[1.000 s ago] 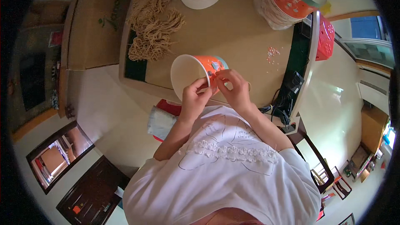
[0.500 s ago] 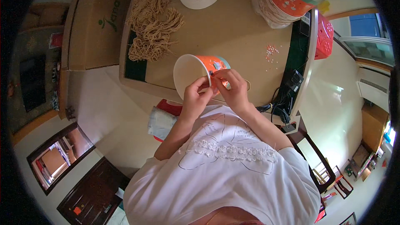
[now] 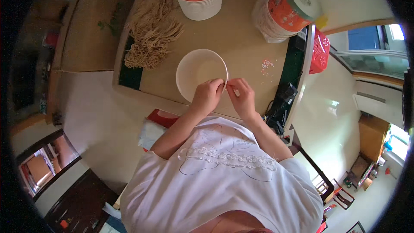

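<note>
A white-lined paper bucket (image 3: 192, 71) stands tilted at the near edge of the table, its round mouth facing me. My left hand (image 3: 208, 96) reaches over the near right part of the rim, its fingertips inside the mouth, pinching the wall. From outside the same stretch of rim, my right hand (image 3: 242, 98) brings its thumb and fingers together against the wall. Whatever small thing those right fingertips may pinch is hidden. Both hands nearly meet, with only the rim between them.
Tangled tan strings (image 3: 151, 39) lie at the far left. A stack of orange-printed paper buckets (image 3: 199, 6) stands at the back, and a bagged, tipped stack (image 3: 282, 15) at the back right. Small beads (image 3: 266, 65) are scattered to the right. Black cables (image 3: 276, 114) sit by the right edge.
The bucket has turned so its mouth faces me more and its printed side no longer shows. My right hand has shifted from the printed wall to the rim. The whole view has swung slightly.
</note>
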`<state>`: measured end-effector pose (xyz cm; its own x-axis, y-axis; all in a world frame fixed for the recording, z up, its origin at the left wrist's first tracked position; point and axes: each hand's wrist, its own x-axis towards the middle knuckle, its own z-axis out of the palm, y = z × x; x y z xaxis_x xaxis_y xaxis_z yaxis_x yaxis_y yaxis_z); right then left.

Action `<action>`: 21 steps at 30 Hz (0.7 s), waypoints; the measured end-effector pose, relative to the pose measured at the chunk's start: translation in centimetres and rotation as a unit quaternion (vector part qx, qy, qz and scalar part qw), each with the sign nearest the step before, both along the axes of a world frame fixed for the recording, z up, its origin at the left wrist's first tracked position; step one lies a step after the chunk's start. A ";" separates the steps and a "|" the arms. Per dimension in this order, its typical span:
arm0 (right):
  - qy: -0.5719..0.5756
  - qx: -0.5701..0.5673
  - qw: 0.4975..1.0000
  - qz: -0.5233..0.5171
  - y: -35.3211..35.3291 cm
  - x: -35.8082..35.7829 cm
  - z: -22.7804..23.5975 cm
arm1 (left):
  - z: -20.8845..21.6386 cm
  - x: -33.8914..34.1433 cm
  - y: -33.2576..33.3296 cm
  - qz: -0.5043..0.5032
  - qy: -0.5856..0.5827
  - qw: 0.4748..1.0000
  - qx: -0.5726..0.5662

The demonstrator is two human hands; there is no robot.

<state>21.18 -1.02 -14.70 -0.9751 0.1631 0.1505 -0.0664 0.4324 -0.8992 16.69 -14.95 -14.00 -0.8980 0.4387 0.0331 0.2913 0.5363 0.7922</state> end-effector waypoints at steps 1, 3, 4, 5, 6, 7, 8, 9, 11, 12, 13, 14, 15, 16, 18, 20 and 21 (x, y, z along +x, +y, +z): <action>0.003 0.008 1.000 0.005 0.3 0.2 0.3 | -0.6 -0.3 0.4 0.005 0.003 1.000 0.008; -0.192 -0.036 0.980 -0.032 0.8 1.0 0.9 | -2.2 -0.8 1.2 0.036 -0.132 0.988 0.067; -0.190 -0.026 0.981 -0.026 0.9 1.4 1.3 | -3.4 -0.8 1.3 0.043 -0.130 0.988 0.077; -0.158 0.015 0.987 -0.013 0.9 2.0 1.8 | -4.6 -0.7 1.5 0.022 -0.100 0.991 0.091; -0.125 0.053 0.991 0.001 0.9 2.6 2.2 | -5.8 -0.6 1.7 0.001 -0.069 0.992 0.103; -0.092 0.090 0.992 0.015 0.9 3.1 2.8 | -6.9 -0.4 2.1 0.008 -0.068 0.992 0.110; -0.112 0.142 0.981 0.067 0.6 3.2 3.4 | -7.9 -0.4 2.5 0.052 -0.182 0.966 0.176; -0.120 0.154 0.973 0.126 0.6 3.1 3.5 | -7.5 -0.7 3.2 0.087 -0.293 0.922 0.238; -0.119 0.231 0.938 0.227 0.6 2.7 4.5 | -6.4 -1.0 4.1 0.121 -0.478 0.810 0.318; -0.118 0.236 0.936 0.233 1.1 2.1 4.6 | -5.5 -1.2 4.2 0.147 -0.636 0.657 0.376; -0.151 0.220 0.936 0.229 1.8 1.0 4.7 | -5.6 -1.5 4.1 0.149 -0.634 0.655 0.382; -0.183 0.203 0.935 0.226 2.6 -0.2 4.8 | -6.0 -1.8 3.8 0.110 -0.615 0.692 0.360; -0.130 0.240 0.932 0.236 4.0 -1.6 4.8 | -6.4 -1.8 3.6 0.069 -0.595 0.727 0.336; -0.132 0.241 0.939 0.208 4.6 -3.3 4.6 | -6.7 -1.7 3.8 0.069 -0.593 0.726 0.340; -0.123 0.238 0.945 0.189 5.1 -5.3 3.7 | -7.2 -1.7 4.2 0.059 -0.535 0.787 0.303; -0.150 0.299 0.918 0.211 5.2 -5.6 2.8 | -7.2 -1.5 4.5 0.056 -0.504 0.807 0.304; -0.177 0.355 0.888 0.232 5.2 -5.7 2.5 | -7.1 -1.4 4.6 0.055 -0.474 0.826 0.300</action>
<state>15.51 4.17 -12.15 -0.9195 -0.2814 -0.2745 -0.1526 0.8990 -0.4105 15.33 -10.34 -21.12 -0.6776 0.5135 -0.5264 -0.6374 -0.0532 0.7687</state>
